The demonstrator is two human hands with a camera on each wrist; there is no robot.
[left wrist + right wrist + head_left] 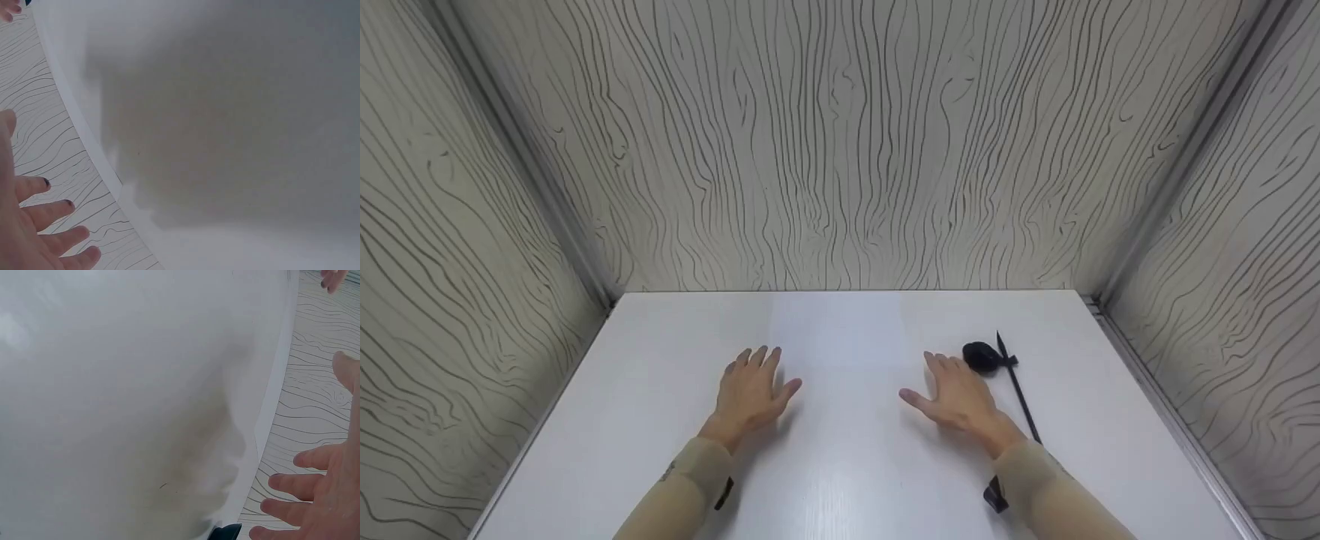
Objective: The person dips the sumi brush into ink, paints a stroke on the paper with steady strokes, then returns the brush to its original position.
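Observation:
My left hand (750, 394) hovers over the white table with fingers spread, holding nothing. In the left wrist view its fingers (53, 214) are extended and apart. My right hand (960, 394) also hovers with fingers extended and nothing held; its fingers (295, 486) show in the right wrist view. Just beyond its fingers lies a black object (981, 358) with a rounded lump joined to a thin, pointed black rod (1021, 397); its exact kind is unclear. My right forearm hides the rod's near end. A dark piece (225, 532) shows at the right wrist view's bottom edge.
The white tabletop (840, 442) is enclosed by wood-grain patterned panels at the back (840, 150), left (450, 262) and right (1245, 262). Metal edging (1177, 435) runs along the table's right side. Black straps (995, 495) show at the wrists.

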